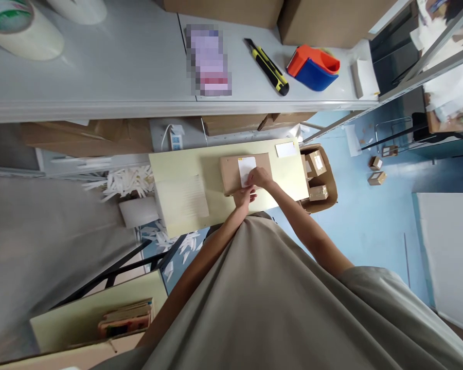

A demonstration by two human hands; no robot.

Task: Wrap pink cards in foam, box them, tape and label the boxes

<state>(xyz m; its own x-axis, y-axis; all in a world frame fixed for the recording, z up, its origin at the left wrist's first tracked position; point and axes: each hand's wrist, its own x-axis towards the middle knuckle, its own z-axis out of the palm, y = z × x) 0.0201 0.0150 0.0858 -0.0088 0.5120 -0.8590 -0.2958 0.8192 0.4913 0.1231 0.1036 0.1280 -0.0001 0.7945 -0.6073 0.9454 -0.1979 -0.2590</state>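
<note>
Grey shelf (pixel 119 67), one, spanning the view beyond the work and standing above it. Yellow bench (pixel 219 206), one, lower, its near edge against the wearer's body. Along the shelf's back edge, two big cartons (pixel 224 10). At the bench's right edge, one open carton (pixel 334 187), with at least two small boxes (pixel 318 193) inside. Off the left edge, one white bin (pixel 139 212), heaped with paper strips (pixel 129 180) — too many to count.

Brown box (pixel 230 172), one, lies flat right of the bench's middle, reaching toward the near edge. Both hands are at it and partly cover it. Right hand (pixel 260 177) over the top, fingers curled in; whether they pinch the label or press it, cannot tell. Left hand (pixel 243 198) at the box's near side, fingers partly bent; grip on it, cannot tell.

Pale sheet (pixel 185 198), one, toward the bench's left edge. Tape rolls (pixel 42 38), two, at the shelf's left end. Near its right end, one red-and-blue tape dispenser (pixel 318 77), with one yellow-and-black cutter (pixel 268 67) just left of it. White label (pixel 245 167), one, on the box top. White slip (pixel 286 149), one, by the bench's far right corner.
</note>
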